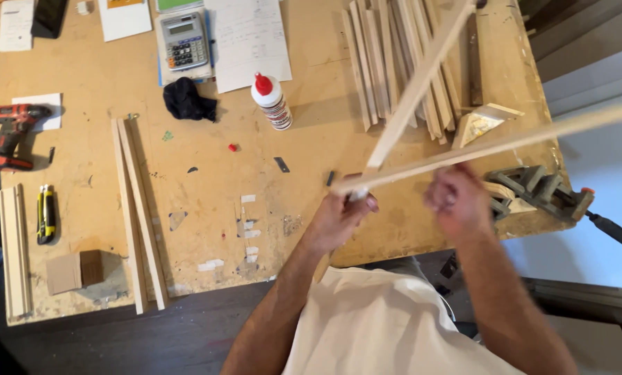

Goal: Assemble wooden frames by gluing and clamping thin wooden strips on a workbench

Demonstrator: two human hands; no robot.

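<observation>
Two long pale wooden strips meet in a V at my left hand (342, 215), which grips their joined ends above the table's front edge. One strip (422, 83) rises toward the upper right over the wood pile. The other strip (533, 135) runs to the right, and my right hand (457, 198) is closed around it, blurred by motion. A white glue bottle with a red cap (272, 102) stands on the table behind my hands.
Worn wooden table (206, 173). A pile of wood strips (394, 62) lies at the back, two strips (138, 208) at the left, a corner clamp (543, 191) at the right edge. Also a calculator (184, 40), black cloth (188, 101), drill (12, 135), utility knife (45, 213), papers.
</observation>
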